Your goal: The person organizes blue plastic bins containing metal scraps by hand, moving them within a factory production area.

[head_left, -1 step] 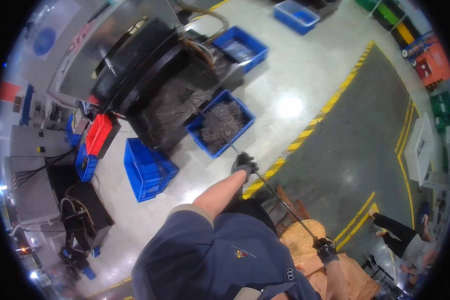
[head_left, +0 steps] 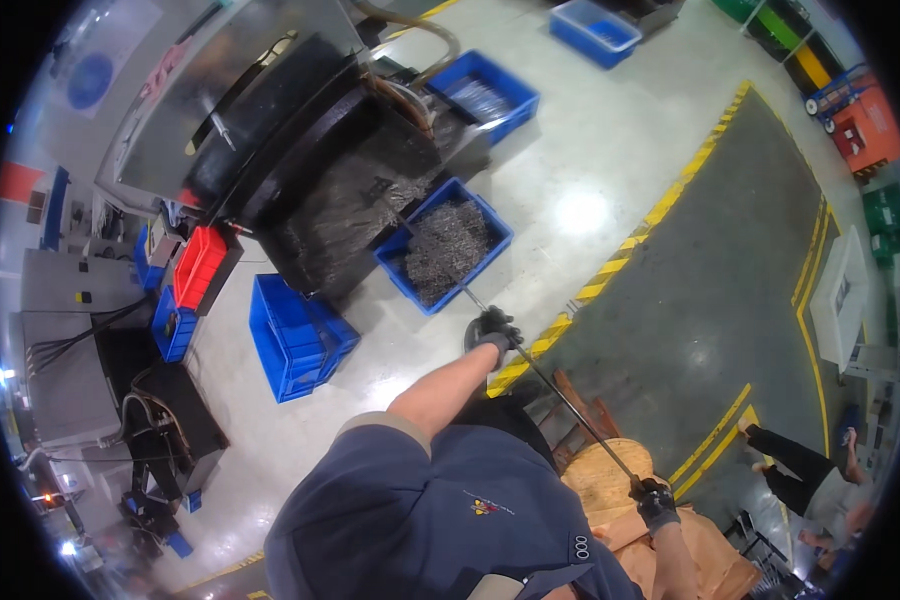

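Observation:
My left hand (head_left: pixel 492 330), in a dark glove, is closed round the middle of a long thin metal rod. My right hand (head_left: pixel 655 503), also gloved, is closed on its near end, at the lower right. The long-handled rake (head_left: pixel 577 410), as this rod appears to be, slants up left to a blue bin (head_left: pixel 490 255) heaped with grey metal shavings (head_left: pixel 450 245). Shavings hide part of the shaft. Beyond the bin's far corner a bar continues to a dark head on the oily black machine tray (head_left: pixel 320 225), where more shavings lie.
Stacked blue bins (head_left: pixel 288 340) stand on the floor left of the shavings bin. Another blue bin (head_left: pixel 515 118) sits beyond it, by the machine. A wooden round top (head_left: pixel 610 470) is beside my right hand. Yellow-striped tape (head_left: pixel 660 205) edges a dark walkway; a person (head_left: pixel 820 490) is at lower right.

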### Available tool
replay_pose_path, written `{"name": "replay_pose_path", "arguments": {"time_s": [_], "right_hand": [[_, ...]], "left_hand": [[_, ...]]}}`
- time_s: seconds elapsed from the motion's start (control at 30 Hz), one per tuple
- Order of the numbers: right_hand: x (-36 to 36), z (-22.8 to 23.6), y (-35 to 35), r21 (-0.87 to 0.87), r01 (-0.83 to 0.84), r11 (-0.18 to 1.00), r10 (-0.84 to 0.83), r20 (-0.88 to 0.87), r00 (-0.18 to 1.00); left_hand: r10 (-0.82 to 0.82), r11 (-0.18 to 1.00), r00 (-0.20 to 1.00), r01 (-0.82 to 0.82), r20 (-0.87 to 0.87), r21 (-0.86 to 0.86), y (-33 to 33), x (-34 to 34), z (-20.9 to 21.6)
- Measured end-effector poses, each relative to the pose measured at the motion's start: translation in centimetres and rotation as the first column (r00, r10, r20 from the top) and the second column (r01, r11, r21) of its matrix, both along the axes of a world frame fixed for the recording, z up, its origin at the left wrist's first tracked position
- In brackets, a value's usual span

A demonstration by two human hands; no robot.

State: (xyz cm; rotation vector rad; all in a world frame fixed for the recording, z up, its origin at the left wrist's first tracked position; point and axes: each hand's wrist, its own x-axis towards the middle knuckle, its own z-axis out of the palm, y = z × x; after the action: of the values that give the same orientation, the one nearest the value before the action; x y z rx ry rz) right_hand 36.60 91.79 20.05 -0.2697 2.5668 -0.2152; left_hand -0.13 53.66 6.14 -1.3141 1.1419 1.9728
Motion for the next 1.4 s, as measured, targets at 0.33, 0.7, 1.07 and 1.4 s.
{"name": "replay_pose_path", "arguments": {"time_s": [0.33,0.7,1.07,1.4], "right_hand": [[8.0,0.8,2.3,0.262,0.055,0.964,-0.07,0.047,0.996],[6.6,-1.0,-1.9,0.057,0.133,0.989,-0.135,0.032,0.99],[3.7,-0.3,-5.2,-0.183,0.553,0.813,-0.558,0.029,0.829],[8.9,2.4,-2.3,0.07,0.434,0.898,-0.439,0.101,0.893]], "left_hand": [[-0.301,0.944,0.951,0.286,-0.076,-0.166,4.7,6.4,0.8],[-0.188,0.979,0.979,0.193,-0.079,0.058,2.5,1.5,-3.1],[-0.138,0.989,0.989,0.14,-0.05,0.039,2.5,-1.8,0.0],[-0.932,0.313,0.321,0.468,-0.171,-0.827,4.1,6.8,-4.0]]}}
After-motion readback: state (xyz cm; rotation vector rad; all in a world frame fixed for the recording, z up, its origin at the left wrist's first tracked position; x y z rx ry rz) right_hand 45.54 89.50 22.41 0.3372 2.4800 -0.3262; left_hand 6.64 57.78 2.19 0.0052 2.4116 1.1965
